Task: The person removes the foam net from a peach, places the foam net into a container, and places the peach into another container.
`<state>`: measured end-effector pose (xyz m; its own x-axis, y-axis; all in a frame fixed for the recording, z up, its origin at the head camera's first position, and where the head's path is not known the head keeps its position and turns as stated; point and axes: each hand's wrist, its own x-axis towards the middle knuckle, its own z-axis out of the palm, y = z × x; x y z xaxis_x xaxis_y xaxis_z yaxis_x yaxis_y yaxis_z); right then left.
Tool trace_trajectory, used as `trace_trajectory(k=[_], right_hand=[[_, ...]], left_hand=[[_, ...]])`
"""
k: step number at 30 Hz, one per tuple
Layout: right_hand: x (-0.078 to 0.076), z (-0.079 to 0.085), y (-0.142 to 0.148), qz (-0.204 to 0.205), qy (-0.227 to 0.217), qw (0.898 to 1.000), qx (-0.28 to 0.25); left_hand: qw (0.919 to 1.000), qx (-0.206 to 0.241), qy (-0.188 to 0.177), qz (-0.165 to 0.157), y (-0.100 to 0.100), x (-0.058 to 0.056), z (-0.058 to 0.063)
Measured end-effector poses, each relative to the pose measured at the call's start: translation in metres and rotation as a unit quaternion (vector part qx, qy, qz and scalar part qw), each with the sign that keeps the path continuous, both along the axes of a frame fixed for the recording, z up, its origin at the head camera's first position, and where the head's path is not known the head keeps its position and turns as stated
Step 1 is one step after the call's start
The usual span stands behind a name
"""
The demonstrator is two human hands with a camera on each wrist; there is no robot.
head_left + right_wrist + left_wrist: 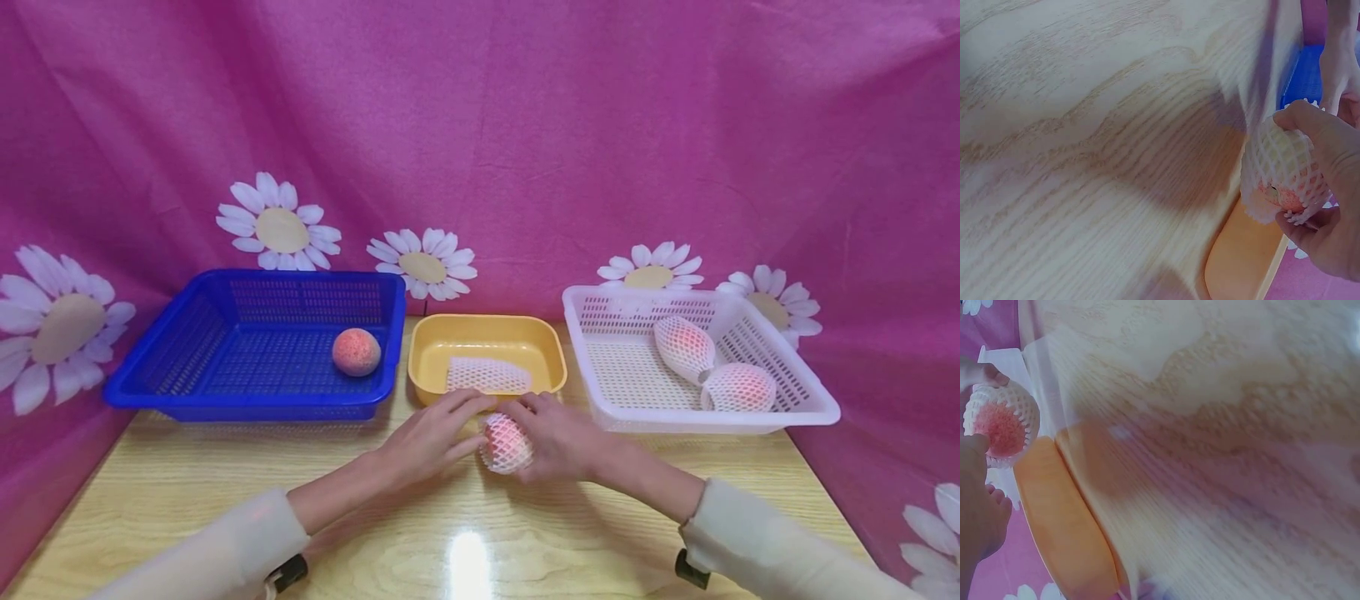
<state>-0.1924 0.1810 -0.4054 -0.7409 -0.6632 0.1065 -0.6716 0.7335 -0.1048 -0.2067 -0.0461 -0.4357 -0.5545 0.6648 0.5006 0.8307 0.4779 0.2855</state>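
A pink-red peach (507, 443) in a white foam net (1275, 156) is held low over the front of the table. My right hand (558, 437) grips the netted peach from the right, thumb and fingers curled round it. My left hand (431, 437) is at its left side, fingers and thumb apart. In the left wrist view, a finger of that hand touches the bare red face of the peach (1000, 431) at the net's opening. Just behind, an empty-looking foam net (487, 375) lies in the yellow bowl (420, 350).
On the left stands a blue basket (255, 404) with one bare peach (356, 352). A white basket (622, 417) on the right contains two netted peaches (684, 346). A pink cloth (480, 150) with daisies hangs behind the wooden table (375, 542).
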Motion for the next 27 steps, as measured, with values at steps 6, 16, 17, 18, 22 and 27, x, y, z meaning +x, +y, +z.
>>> trace_trajectory(k=[6,16,17,18,22,27], right_hand=[[0.0,-0.006,0.0,0.006,0.004,1.0,-0.006],[0.002,-0.016,0.0,0.019,0.005,1.0,-0.008],[0.002,-0.017,0.0,0.018,0.007,1.0,-0.007],[0.002,-0.017,0.0,0.018,0.008,1.0,-0.005],[0.004,-0.018,0.0,0.018,0.014,1.0,-0.008],[0.005,-0.019,0.002,0.022,0.02,1.0,-0.009]], left_hand=[[1.0,-0.007,0.004,0.006,-0.003,0.001,-0.003],[0.9999,-0.001,0.008,0.006,-0.009,0.004,-0.007],[0.9999,0.0,0.009,0.005,-0.009,0.004,-0.008],[0.9999,0.0,0.01,0.005,-0.009,0.004,-0.008],[0.9999,-0.001,0.012,0.001,-0.011,0.004,-0.009],[1.0,0.001,0.007,-0.006,-0.013,0.004,-0.01]])
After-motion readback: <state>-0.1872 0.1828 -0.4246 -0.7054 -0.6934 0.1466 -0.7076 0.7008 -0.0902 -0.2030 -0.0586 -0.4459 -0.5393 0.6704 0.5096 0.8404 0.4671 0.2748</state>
